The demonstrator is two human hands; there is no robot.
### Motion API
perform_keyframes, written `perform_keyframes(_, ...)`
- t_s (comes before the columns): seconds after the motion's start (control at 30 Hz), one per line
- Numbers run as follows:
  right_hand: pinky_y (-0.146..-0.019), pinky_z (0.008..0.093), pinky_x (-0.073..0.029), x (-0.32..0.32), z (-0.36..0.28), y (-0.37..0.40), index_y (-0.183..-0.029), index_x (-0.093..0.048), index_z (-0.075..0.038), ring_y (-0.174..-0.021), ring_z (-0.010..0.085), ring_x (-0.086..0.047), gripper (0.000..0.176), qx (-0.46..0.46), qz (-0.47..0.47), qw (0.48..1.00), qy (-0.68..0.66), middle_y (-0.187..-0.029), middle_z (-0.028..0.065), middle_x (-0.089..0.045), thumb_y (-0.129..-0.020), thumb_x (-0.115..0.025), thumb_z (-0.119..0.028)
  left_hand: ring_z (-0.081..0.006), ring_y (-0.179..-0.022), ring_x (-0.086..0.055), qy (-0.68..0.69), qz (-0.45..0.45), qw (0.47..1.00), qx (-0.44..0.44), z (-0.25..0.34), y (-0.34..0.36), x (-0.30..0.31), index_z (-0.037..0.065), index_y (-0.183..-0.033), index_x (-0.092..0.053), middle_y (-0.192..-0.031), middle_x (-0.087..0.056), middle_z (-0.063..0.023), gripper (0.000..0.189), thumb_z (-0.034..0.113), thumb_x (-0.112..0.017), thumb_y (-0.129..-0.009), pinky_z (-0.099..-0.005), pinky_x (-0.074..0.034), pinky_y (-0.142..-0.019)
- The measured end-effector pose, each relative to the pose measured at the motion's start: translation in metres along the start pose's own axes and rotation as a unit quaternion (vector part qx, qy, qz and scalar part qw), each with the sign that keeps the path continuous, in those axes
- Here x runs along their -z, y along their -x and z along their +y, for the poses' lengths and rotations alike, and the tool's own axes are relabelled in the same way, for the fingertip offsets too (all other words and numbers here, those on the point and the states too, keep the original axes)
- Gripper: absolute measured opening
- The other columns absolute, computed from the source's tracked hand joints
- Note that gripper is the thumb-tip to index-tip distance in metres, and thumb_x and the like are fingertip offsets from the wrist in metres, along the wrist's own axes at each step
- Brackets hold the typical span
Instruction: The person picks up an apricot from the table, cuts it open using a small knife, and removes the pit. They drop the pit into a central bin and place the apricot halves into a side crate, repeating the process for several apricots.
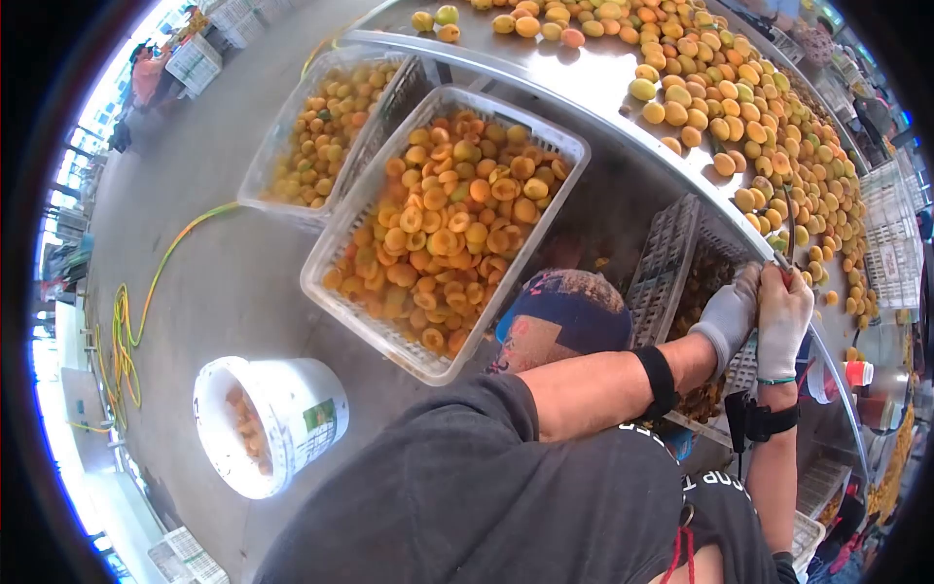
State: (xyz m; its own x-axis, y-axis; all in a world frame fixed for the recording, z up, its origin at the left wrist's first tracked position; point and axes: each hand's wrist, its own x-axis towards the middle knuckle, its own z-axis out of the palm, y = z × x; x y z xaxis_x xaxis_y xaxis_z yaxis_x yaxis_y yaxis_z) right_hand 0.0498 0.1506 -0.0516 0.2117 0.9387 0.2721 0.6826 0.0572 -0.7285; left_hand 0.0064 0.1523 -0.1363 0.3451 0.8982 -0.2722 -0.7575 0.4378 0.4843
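At the metal table's edge, my right hand, in a whitish glove, is closed around a knife whose thin dark blade points away over the table. Right against it is my left hand in a grey glove, its fingers drawn together; I cannot tell what they hold. Loose apricots cover much of the metal table beyond both hands. Below the left forearm, a crate of dark, wet-looking pieces is partly hidden by my arms.
A white crate of halved apricots stands left of the table, overlapping another crate of apricots. A white bucket with some pieces inside sits on the floor. A yellow-green hose runs along the floor. A person is far left.
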Motion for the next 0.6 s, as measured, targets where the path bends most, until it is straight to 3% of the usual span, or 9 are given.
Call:
perform_keyframes(0.03, -0.067, 0.0345, -0.045, 0.000, -0.001, 0.004, -0.087, -0.065, 0.006, -0.069, 0.0211, -0.058, 0.022, 0.023, -0.004, 1.000, 0.021, -0.070, 0.0149, -0.061, -0.086, -0.061, -0.016, -0.0185, -0.100, -0.061, 0.005, 0.004, 1.000, 0.005, -0.011, -0.003, 0.003, 0.001, -0.125, -0.056, -0.116, -0.063, -0.0075, 0.053, 0.047, -0.044, -0.100, -0.0291, -0.047, -0.089)
perform_keyframes(0.1, -0.065, 0.0362, -0.044, -0.001, 0.000, 0.007, -0.085, -0.063, 0.004, -0.067, 0.0238, -0.057, 0.019, 0.038, -0.002, 0.998, 0.054, -0.070, 0.0159, -0.059, -0.086, -0.062, -0.014, -0.0156, -0.102, -0.060, 0.242, -0.080, 0.965, 0.060, 0.005, 0.011, -0.007, 0.006, -0.123, -0.056, -0.114, -0.063, -0.0077, 0.048, 0.046, -0.042, -0.100, -0.0267, -0.046, -0.090)
perform_keyframes(0.2, -0.060, 0.0368, -0.041, 0.001, -0.005, 0.010, -0.085, -0.062, 0.002, -0.062, 0.0228, -0.050, 0.013, 0.133, -0.015, 0.989, 0.062, -0.066, 0.0129, -0.055, -0.086, -0.063, -0.011, -0.0152, -0.101, -0.059, 0.292, -0.125, 0.945, 0.077, 0.017, 0.026, -0.010, 0.009, -0.118, -0.057, -0.108, -0.063, -0.0064, 0.042, 0.044, -0.043, -0.099, -0.0271, -0.046, -0.091)
perform_keyframes(0.27, -0.059, 0.0355, -0.040, 0.001, -0.009, 0.012, -0.084, -0.061, 0.002, -0.061, 0.0226, -0.048, 0.012, 0.149, -0.016, 0.987, 0.062, -0.065, 0.0123, -0.052, -0.086, -0.064, -0.010, -0.0154, -0.101, -0.058, 0.315, -0.146, 0.934, 0.083, 0.020, 0.030, -0.009, 0.010, -0.117, -0.056, -0.107, -0.062, -0.0058, 0.039, 0.043, -0.045, -0.098, -0.0275, -0.046, -0.090)
perform_keyframes(0.33, -0.058, 0.0343, -0.039, 0.001, -0.014, 0.015, -0.083, -0.060, 0.001, -0.060, 0.0224, -0.046, 0.012, 0.165, -0.017, 0.984, 0.061, -0.065, 0.0118, -0.050, -0.085, -0.064, -0.010, -0.0146, -0.100, -0.059, 0.358, -0.158, 0.908, 0.148, 0.022, 0.033, -0.007, 0.013, -0.115, -0.058, -0.106, -0.062, -0.0041, 0.037, 0.043, -0.048, -0.096, -0.0280, -0.047, -0.090)
perform_keyframes(0.43, -0.056, 0.0327, -0.038, 0.011, -0.018, 0.015, -0.082, -0.058, 0.001, -0.060, 0.0197, -0.046, 0.011, 0.193, -0.048, 0.979, 0.050, -0.064, 0.0102, -0.048, -0.085, -0.064, -0.008, -0.0144, -0.100, -0.059, 0.357, -0.145, 0.900, 0.206, 0.043, 0.056, -0.010, 0.016, -0.114, -0.059, -0.106, -0.062, -0.0029, 0.036, 0.045, -0.050, -0.094, -0.0293, -0.047, -0.091)
perform_keyframes(0.53, -0.056, 0.0335, -0.039, 0.021, -0.024, 0.007, -0.086, -0.060, 0.002, -0.059, 0.0194, -0.049, 0.010, 0.348, -0.128, 0.925, 0.081, -0.067, 0.0088, -0.052, -0.082, -0.064, -0.006, -0.0151, -0.099, -0.060, 0.287, -0.149, 0.924, 0.204, 0.041, 0.062, -0.012, 0.018, -0.114, -0.058, -0.105, -0.063, -0.0026, 0.038, 0.049, -0.051, -0.093, -0.0319, -0.048, -0.090)
perform_keyframes(0.57, -0.056, 0.0335, -0.039, 0.021, -0.024, 0.007, -0.086, -0.060, 0.002, -0.059, 0.0194, -0.049, 0.010, 0.345, -0.122, 0.926, 0.093, -0.067, 0.0088, -0.052, -0.082, -0.064, -0.006, -0.0172, -0.090, -0.063, 0.219, -0.128, 0.939, 0.233, 0.023, 0.044, 0.003, 0.020, -0.113, -0.059, -0.101, -0.064, -0.0029, 0.037, 0.050, -0.049, -0.095, -0.0348, -0.053, -0.081)
perform_keyframes(0.6, -0.057, 0.0333, -0.040, 0.020, -0.022, 0.008, -0.086, -0.061, 0.002, -0.059, 0.0209, -0.050, 0.008, 0.266, -0.115, 0.957, 0.005, -0.068, 0.0092, -0.054, -0.083, -0.064, -0.005, -0.0183, -0.084, -0.064, 0.171, -0.060, 0.957, 0.226, 0.043, 0.059, -0.013, 0.019, -0.113, -0.059, -0.099, -0.064, -0.0033, 0.038, 0.051, -0.048, -0.096, -0.0357, -0.054, -0.075)
